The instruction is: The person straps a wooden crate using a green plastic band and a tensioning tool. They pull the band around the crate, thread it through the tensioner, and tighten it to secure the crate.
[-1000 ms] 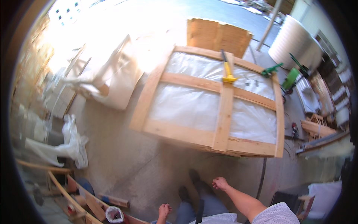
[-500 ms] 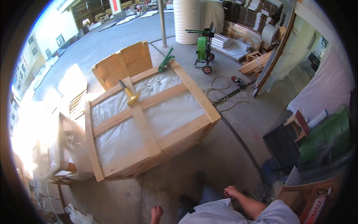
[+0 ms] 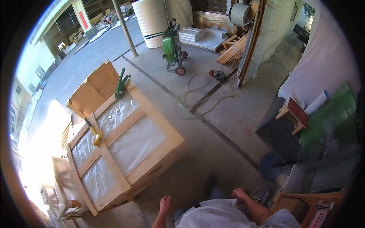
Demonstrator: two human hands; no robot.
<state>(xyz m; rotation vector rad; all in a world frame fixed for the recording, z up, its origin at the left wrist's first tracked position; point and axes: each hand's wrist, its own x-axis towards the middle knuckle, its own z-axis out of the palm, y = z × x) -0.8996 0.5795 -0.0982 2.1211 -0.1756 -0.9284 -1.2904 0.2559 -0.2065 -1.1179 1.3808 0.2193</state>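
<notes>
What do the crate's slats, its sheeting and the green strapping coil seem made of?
Slats: wood, seemingly unvarnished, given pale, matt faces. Sheeting: probably translucent plastic film, glossy and wrinkled. Green strapping coil: perhaps smooth plastic, from its bright colour.

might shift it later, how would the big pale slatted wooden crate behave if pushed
The big pale slatted wooden crate would probably stay stiff, given its planks. Its bulk suggests weight, and its broad shape should resist tipping. The yellow-and-black tool on top might slide.

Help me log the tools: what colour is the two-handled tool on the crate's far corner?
Green; the two-handled tool shows best in the head view.
</notes>
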